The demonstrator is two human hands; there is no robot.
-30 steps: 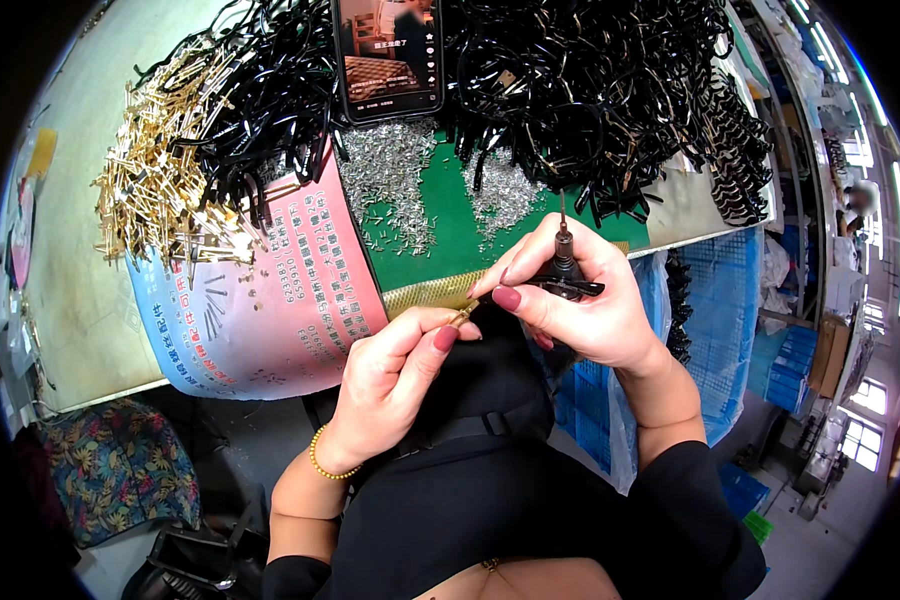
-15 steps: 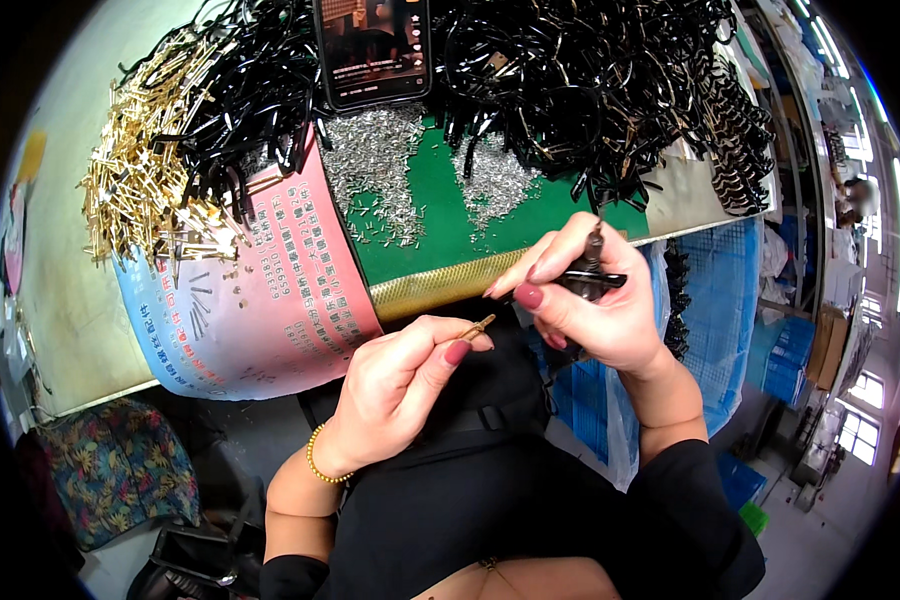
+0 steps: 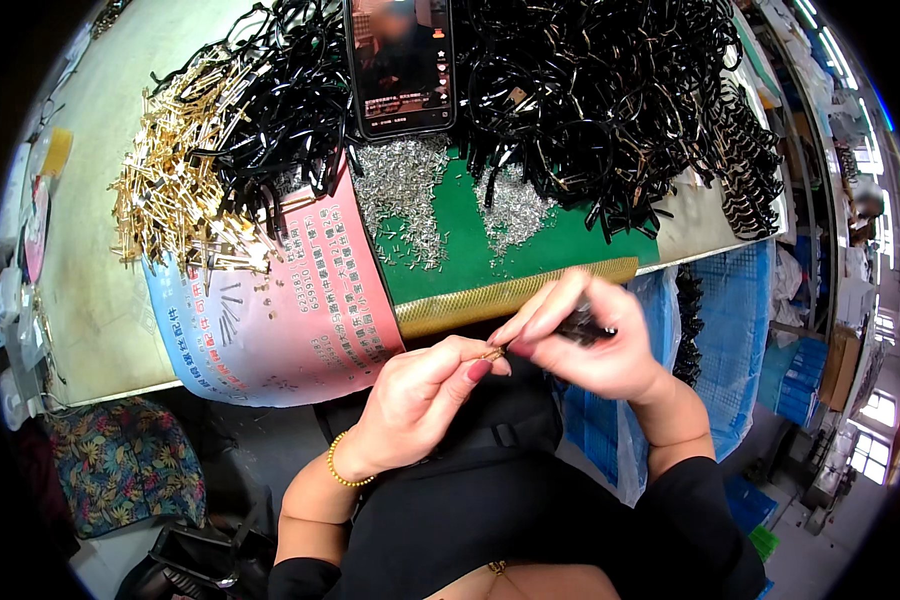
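My left hand (image 3: 425, 400) is closed in a pinch on a small gold metal piece (image 3: 494, 354), its end just showing past the thumb and forefinger. Right beside that end are the fingertips of my right hand (image 3: 605, 350), which is smeared by motion. A dark handled tool (image 3: 585, 325) lies in the curled fingers of the right hand; its exact kind is hidden. Whether the right fingertips also pinch something small cannot be made out. Both hands are in front of the table's near edge, above my lap.
Thin gold metal parts (image 3: 185, 170) lie heaped at left. Tangled black eyeglass frames (image 3: 610, 110) cover the back. Small silver pins (image 3: 400, 195) lie on the green mat (image 3: 460, 215), beside a pink-blue printed sheet (image 3: 320, 340). A phone (image 3: 402, 70) stands behind. Blue crates (image 3: 720, 340) stand at right.
My right hand has moved left and down, bringing its fingertips to the gold piece in my left hand. The whole view has shifted slightly.
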